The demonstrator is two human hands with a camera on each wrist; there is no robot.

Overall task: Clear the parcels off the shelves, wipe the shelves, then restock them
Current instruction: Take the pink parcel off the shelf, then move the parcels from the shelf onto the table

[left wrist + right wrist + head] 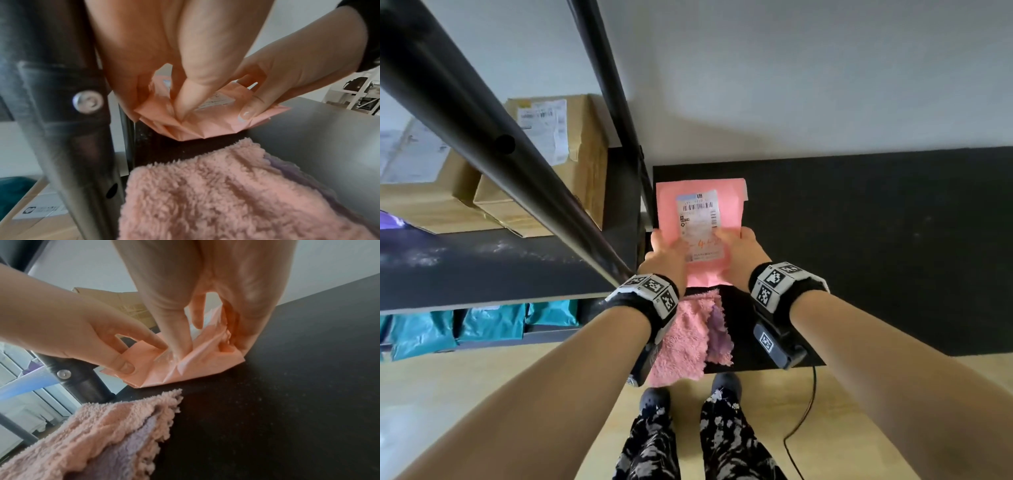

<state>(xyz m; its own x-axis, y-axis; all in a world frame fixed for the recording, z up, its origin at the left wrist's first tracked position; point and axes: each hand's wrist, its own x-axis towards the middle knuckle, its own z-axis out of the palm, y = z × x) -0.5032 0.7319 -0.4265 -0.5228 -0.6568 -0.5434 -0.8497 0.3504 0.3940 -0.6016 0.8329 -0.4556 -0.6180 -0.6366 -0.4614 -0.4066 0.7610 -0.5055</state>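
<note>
A pink plastic mailer parcel (pixel 702 212) with a white barcode label lies on a black tabletop (pixel 876 240), just right of the black metal shelf unit (pixel 493 267). My left hand (pixel 666 253) and right hand (pixel 739 251) both grip its near end, thumbs on top and fingers underneath. In the left wrist view my left hand (pixel 156 104) crumples the parcel (pixel 205 125); the right hand (pixel 277 78) pinches its right edge. The right wrist view shows my right hand (pixel 211 340) on the parcel (pixel 197 371) beside the left hand (pixel 82 331). A pink and purple fluffy cloth (pixel 685 339) lies near the table's front edge.
Two cardboard boxes (pixel 558 164) with labels stand on the shelf at the left, behind a slanting black post (pixel 517 154). Teal bags (pixel 482 325) fill the shelf below. A black cable (pixel 804 418) trails over the wooden floor by my feet.
</note>
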